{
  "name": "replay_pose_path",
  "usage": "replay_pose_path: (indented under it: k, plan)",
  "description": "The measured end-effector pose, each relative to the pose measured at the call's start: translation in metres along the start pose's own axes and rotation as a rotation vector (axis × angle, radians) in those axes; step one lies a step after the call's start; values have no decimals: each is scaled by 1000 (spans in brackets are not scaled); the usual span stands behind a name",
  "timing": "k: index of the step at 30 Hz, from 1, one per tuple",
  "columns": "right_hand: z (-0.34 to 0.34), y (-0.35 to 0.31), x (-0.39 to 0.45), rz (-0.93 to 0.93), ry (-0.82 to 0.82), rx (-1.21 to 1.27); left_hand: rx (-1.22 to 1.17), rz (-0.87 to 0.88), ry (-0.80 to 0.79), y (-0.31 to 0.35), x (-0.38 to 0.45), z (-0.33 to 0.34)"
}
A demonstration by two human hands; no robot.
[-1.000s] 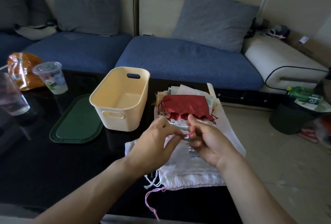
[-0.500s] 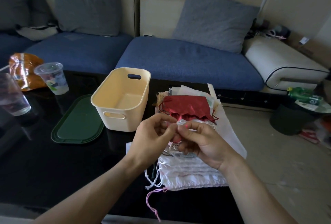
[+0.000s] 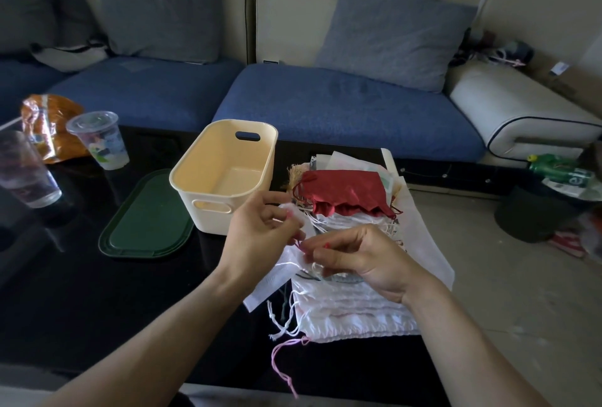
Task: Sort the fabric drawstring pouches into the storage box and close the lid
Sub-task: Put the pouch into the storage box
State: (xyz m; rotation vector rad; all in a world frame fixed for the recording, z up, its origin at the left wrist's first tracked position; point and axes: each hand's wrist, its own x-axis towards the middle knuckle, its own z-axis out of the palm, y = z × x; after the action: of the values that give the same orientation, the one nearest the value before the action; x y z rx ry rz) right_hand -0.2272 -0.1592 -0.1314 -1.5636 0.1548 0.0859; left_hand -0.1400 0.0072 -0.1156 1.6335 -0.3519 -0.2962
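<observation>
Both hands have lifted slightly, left hand and right hand pinching a white pouch; no writing legible.

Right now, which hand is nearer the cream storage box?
Left. The left hand hovers just in front of the storage box at its near right corner; the right hand is farther right, over the pouch pile.

head view | looks forward-down | close over table
</observation>
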Motion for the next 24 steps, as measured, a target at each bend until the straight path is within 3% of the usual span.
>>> replay_pose_path:
  k: [3, 6, 9, 15, 20, 24]
  plan:
    - [2, 0, 1, 10, -21, -32, -324, -212, 16, -3, 6, -1]
    - [1, 0, 1, 16, -28, -31, -362, -260, 25, -8, 9, -1]
    - [3, 2, 3, 32, -13, -28, -157, -167, -1, -11, 8, -1]
    - [5, 7, 5, 46, 62, -71, 532, 223, -69, -13, 0, -5]
    - [7, 12, 5, -92, 145, -281, 744, 396, -68, -11, -2, -2]
    - [8, 14, 6, -195, 253, -404, 782, 514, -59, -8, 1, -3]
